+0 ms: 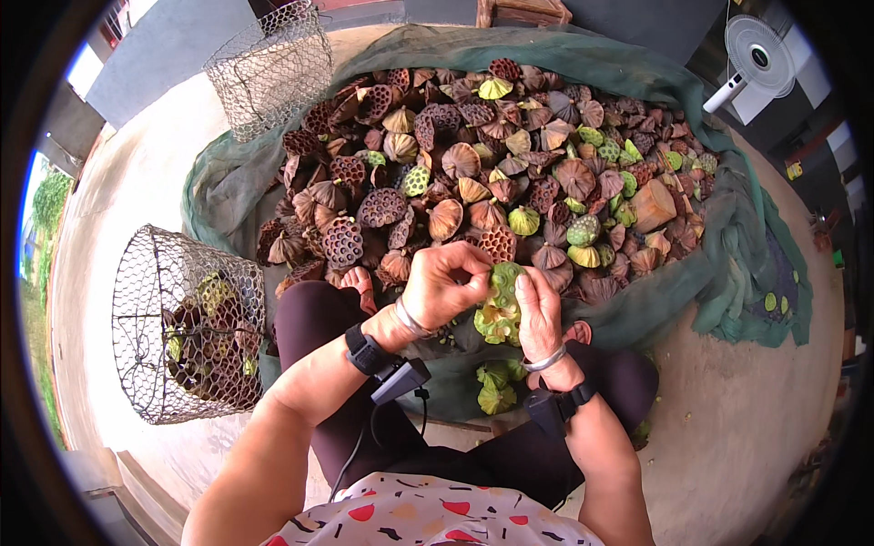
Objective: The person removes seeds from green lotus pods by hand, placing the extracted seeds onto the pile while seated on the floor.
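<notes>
A fresh green lotus seed pod (504, 286) is between my hands, over the near edge of a heap of lotus pods (444, 177). Its lower part is torn open and shows pale yellow-green cells; round seeds sit in the upper part. My right hand (539, 310) grips the pod from the right, thumb on its face. From the left, my left hand (447, 283) pinches the pod's edge between bent thumb and forefinger. Whether a seed is between those fingertips is hidden. Several torn green pod pieces (496, 385) lie below my hands on green netting (450, 392).
A wire mesh basket (188, 324) with pods in it stands at left; another wire basket (270, 72) is behind it. Green netting borders the heap. A wooden block (653, 206) lies among the pods at right. A white fan (758, 58) stands at upper right.
</notes>
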Demonstrator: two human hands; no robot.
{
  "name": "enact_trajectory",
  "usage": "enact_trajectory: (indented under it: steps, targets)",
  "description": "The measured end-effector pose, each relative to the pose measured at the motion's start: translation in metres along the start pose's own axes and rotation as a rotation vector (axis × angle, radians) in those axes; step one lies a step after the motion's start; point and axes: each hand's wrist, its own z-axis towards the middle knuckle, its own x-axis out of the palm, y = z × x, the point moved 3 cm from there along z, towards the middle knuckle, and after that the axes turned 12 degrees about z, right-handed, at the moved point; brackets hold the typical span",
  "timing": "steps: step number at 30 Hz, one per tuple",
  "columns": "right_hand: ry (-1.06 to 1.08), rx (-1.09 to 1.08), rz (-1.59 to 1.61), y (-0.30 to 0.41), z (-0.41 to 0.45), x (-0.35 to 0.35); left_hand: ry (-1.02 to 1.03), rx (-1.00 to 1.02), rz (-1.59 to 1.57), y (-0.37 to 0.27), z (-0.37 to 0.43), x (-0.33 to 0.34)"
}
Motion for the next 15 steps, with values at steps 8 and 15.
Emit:
enact_trajectory:
  steps: [8,15]
  targets:
    - [0.022,-0.04,0.034,0.004,0.002,0.001,-0.008,-0.263,-0.213,0.021,0.005,0.005]
    - [-0.142,-0.08,-0.193,-0.024,-0.003,-0.022,-0.038,0.165,0.189,0.003,0.008,0.0]
